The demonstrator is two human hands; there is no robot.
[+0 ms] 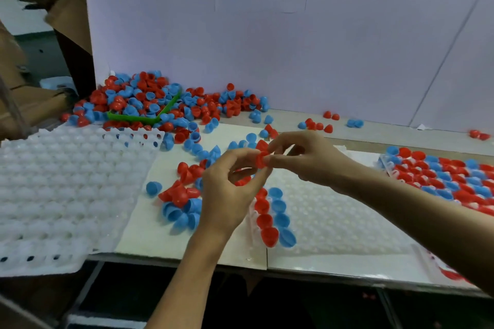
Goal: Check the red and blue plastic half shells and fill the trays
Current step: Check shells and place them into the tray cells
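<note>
A heap of half shells (149,100) is piled at the back left of the workbench (374,132) against the backboard (294,48), with a tray corner (144,116) buried in it. An unfilled tray (61,184) is laid at the left, overhanging the front edge. A partly filled tray (334,219) is set at centre, two rows of shells (275,219) seated along its left side. A full tray (443,176) is placed at the right. Both hands, left (227,189) and right (304,157), are held together above the centre tray, a single shell (261,159) pinched between them.

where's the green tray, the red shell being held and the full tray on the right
green tray (133,117): head view, on its front rim.
red shell (259,160): head view, on the outer side showing between the fingertips.
full tray (383,163): head view, on its white left edge.
</note>
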